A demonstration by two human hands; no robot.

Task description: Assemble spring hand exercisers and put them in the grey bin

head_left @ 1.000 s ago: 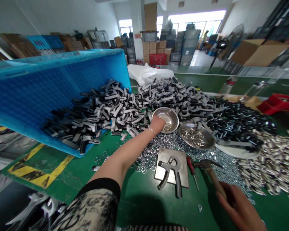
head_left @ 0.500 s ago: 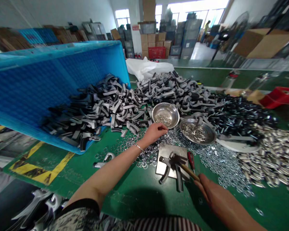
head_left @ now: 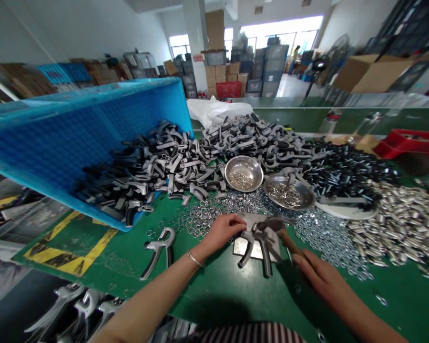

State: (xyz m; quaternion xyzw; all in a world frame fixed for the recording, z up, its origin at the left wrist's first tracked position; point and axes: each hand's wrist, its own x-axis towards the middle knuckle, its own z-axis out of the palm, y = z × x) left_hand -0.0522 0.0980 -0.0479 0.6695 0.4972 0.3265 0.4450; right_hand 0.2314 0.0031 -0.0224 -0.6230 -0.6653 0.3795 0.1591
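My right hand (head_left: pixel 318 271) is closed round the wooden handle of a hammer (head_left: pixel 289 242). Its dark head hovers over the top of a grey and black hand gripper (head_left: pixel 266 257), a two-handled exerciser lying on a square metal plate (head_left: pixel 238 246). At the upper left of this hand gripper, my left hand (head_left: pixel 225 231) has thumb and fingers pinched together; whatever lies between the fingertips is too small to make out. To the left of that hand lies another hand gripper (head_left: pixel 169 251) with a coil spring, on the green table.
Behind my hands stand a metal bowl of small parts (head_left: pixel 243 164) and a second bowl of pins (head_left: pixel 309 199). Loose rings (head_left: pixel 186 219), nuts (head_left: pixel 329 243) and metal cylinders (head_left: pixel 407 224) cover the table. A tipped blue crate (head_left: pixel 103 114) spills grey handles at the left.
My left hand has come from beside the bowl down to the hand gripper on the plate. The hammer's head has risen slightly. The view has tilted upward.
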